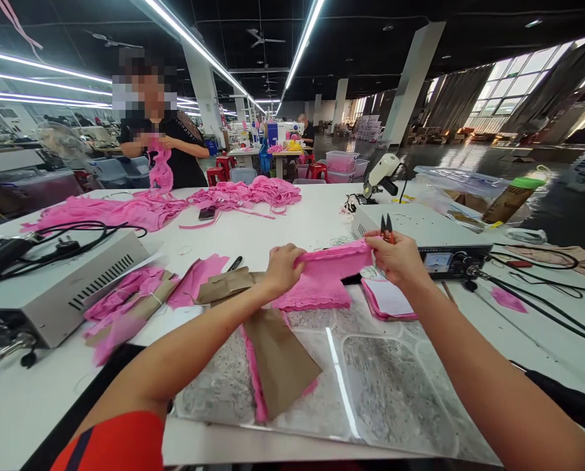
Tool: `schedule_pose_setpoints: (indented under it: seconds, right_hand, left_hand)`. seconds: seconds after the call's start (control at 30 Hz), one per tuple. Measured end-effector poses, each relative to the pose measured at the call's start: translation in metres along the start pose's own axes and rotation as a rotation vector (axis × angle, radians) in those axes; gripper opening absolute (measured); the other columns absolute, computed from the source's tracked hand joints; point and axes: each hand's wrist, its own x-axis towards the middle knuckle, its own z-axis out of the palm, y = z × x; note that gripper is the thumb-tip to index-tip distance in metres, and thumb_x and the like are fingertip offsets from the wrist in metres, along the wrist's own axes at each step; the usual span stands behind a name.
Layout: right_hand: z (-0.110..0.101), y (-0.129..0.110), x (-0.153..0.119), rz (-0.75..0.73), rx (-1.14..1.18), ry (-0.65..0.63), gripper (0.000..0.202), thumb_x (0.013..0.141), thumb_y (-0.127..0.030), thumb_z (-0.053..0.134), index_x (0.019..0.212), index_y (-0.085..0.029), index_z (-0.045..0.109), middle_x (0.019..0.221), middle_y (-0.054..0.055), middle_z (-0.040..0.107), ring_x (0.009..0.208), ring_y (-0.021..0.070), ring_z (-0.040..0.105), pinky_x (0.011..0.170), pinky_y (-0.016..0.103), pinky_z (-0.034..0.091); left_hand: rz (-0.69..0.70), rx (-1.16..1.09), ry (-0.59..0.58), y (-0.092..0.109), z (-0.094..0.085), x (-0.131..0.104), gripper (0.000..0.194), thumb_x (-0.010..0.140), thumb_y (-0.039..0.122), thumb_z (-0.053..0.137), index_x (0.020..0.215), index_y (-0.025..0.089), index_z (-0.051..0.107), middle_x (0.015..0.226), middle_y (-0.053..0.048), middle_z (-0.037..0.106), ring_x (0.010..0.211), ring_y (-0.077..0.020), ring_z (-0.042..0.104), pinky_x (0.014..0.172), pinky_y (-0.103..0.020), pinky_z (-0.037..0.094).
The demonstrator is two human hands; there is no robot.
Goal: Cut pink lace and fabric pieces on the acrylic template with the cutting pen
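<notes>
Between my two hands a piece of pink lace-edged fabric is stretched above the table. My left hand pinches its left end. At the other end, my right hand grips the top corner, and thread snips with dark blades stick up from the same hand. Part of the fabric hangs down onto a grey marbled board. Nearer to me, a brown paper pattern piece lies over more pink lace fabric on that board. Right of the fabric is a stack of pink pieces with white paper on top.
Metal machine boxes with cables stand left and right. A tied pink bundle and a black pen lie left of my hands. Pink garments are heaped across the far side, where another person handles pink fabric.
</notes>
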Motion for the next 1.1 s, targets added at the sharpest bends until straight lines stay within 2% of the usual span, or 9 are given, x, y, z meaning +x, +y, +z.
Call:
schedule_pose_setpoints:
  seconds: [0.07, 0.17, 0.33, 0.5, 0.6, 0.67, 0.77, 0.87, 1.1]
  right_hand:
    - [0.007, 0.014, 0.003, 0.001, -0.034, -0.011, 0.031, 0.058, -0.035, 0.063, 0.084, -0.018, 0.058, 0.045, -0.011, 0.033, 0.035, 0.0053, 0.023, 0.034, 0.021, 0.016]
    - [0.010, 0.051, -0.010, 0.017, -0.150, -0.056, 0.028, 0.059, -0.037, 0.060, 0.081, -0.018, 0.062, 0.047, -0.008, 0.043, 0.037, 0.0071, 0.031, 0.038, 0.023, 0.023]
    - [-0.001, 0.098, -0.037, 0.035, -0.408, -0.146, 0.018, 0.056, -0.034, 0.063, 0.063, -0.018, 0.068, 0.059, 0.001, 0.062, 0.057, 0.0157, 0.054, 0.057, 0.028, 0.038]
    - [-0.019, 0.077, -0.051, 0.005, -0.559, -0.154, 0.038, 0.062, -0.047, 0.065, 0.089, -0.021, 0.071, 0.065, 0.000, 0.065, 0.065, 0.0196, 0.057, 0.064, 0.031, 0.040]
    - [-0.019, 0.062, -0.076, 0.024, -0.532, -0.351, 0.040, 0.068, -0.052, 0.063, 0.089, -0.019, 0.070, 0.071, 0.003, 0.069, 0.069, 0.0219, 0.062, 0.066, 0.032, 0.044]
    - [-0.012, 0.061, -0.097, 0.086, -0.466, -0.544, 0.037, 0.071, -0.050, 0.061, 0.087, -0.018, 0.069, 0.073, 0.005, 0.071, 0.071, 0.0228, 0.065, 0.066, 0.032, 0.047]
    - [0.009, 0.065, -0.123, 0.125, -0.473, -0.724, 0.029, 0.076, -0.043, 0.054, 0.082, -0.018, 0.068, 0.072, 0.004, 0.070, 0.069, 0.0210, 0.064, 0.063, 0.030, 0.045]
    - [0.033, 0.067, -0.134, 0.047, -0.603, -0.759, 0.028, 0.080, -0.038, 0.048, 0.064, -0.018, 0.060, 0.061, 0.002, 0.063, 0.059, 0.0167, 0.056, 0.056, 0.027, 0.037]
    - [0.069, 0.068, -0.144, 0.013, -0.701, -0.751, 0.022, 0.075, -0.031, 0.056, 0.058, -0.019, 0.047, 0.056, -0.003, 0.051, 0.054, 0.0114, 0.042, 0.053, 0.025, 0.026]
  left_hand:
    - [0.048, 0.053, -0.002, -0.011, -0.007, 0.001, 0.020, 0.087, 0.014, 0.049, 0.099, 0.018, 0.063, 0.100, -0.007, 0.063, 0.099, -0.0209, 0.055, 0.099, -0.043, 0.031]
    - [0.186, 0.206, -0.166, -0.022, -0.004, -0.016, 0.020, 0.088, 0.013, 0.046, 0.094, 0.018, 0.065, 0.099, -0.008, 0.063, 0.097, -0.0213, 0.056, 0.105, -0.050, 0.023]
    - [0.306, 0.280, -0.435, -0.030, 0.010, -0.045, 0.015, 0.079, 0.008, 0.054, 0.078, 0.017, 0.066, 0.088, -0.007, 0.064, 0.086, -0.0208, 0.059, 0.101, -0.050, 0.031]
    - [0.282, 0.084, -0.472, -0.017, -0.027, -0.056, 0.028, 0.078, 0.010, 0.052, 0.099, 0.020, 0.067, 0.104, -0.008, 0.064, 0.099, -0.0213, 0.059, 0.097, -0.040, 0.041]
    - [0.331, -0.149, -0.560, -0.004, -0.054, -0.077, 0.034, 0.076, 0.006, 0.048, 0.100, 0.019, 0.068, 0.106, -0.008, 0.065, 0.099, -0.0189, 0.060, 0.090, -0.030, 0.047]
    - [0.391, -0.180, -0.620, 0.001, -0.063, -0.098, 0.043, 0.074, 0.004, 0.047, 0.109, 0.020, 0.065, 0.118, -0.008, 0.063, 0.109, -0.0211, 0.057, 0.098, -0.034, 0.043]
    - [0.404, -0.076, -0.603, 0.000, -0.060, -0.126, 0.057, 0.076, 0.005, 0.046, 0.130, 0.020, 0.051, 0.137, -0.009, 0.052, 0.130, -0.0264, 0.041, 0.111, -0.046, 0.028]
    - [0.351, 0.032, -0.546, -0.006, -0.050, -0.141, 0.060, 0.080, 0.008, 0.047, 0.138, 0.017, 0.040, 0.139, -0.012, 0.048, 0.134, -0.0283, 0.034, 0.111, -0.050, 0.026]
    - [0.349, 0.120, -0.441, -0.021, -0.055, -0.143, 0.031, 0.091, 0.007, 0.036, 0.097, 0.020, 0.064, 0.092, -0.006, 0.062, 0.095, -0.0165, 0.056, 0.109, -0.046, 0.028]
